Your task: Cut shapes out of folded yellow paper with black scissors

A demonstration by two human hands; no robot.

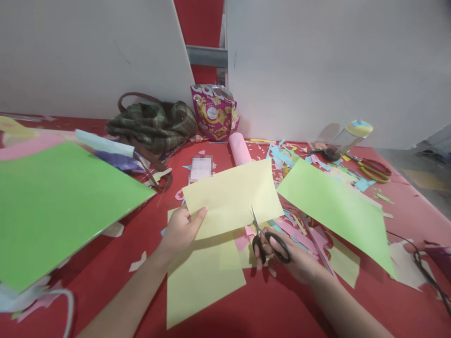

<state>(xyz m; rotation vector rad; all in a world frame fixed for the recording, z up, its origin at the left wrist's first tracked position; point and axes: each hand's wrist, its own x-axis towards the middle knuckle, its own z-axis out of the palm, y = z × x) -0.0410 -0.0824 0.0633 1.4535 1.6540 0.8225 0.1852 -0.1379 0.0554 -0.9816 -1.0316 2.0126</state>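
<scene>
Held a smooth, slightly curved pale yellow sheet (232, 197) by its left end in the left hand (180, 231), above flat yellow paper (204, 295) on the red desk (282, 310). Gripped metal scissors (258, 228) in the right hand (298, 258), blades at the lower edge. Seemed barely begun, leaving most of the sheet uncut. Had ragged pink and blue scraps (296, 231) nearby.

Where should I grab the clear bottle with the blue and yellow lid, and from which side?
Best gripped around the clear body of the bottle, below its lid, coming from the near side. It stands upright, and its straight wall suits a wrap grip. The white wall is behind it, and red and yellow handles lie low to its right.
</scene>
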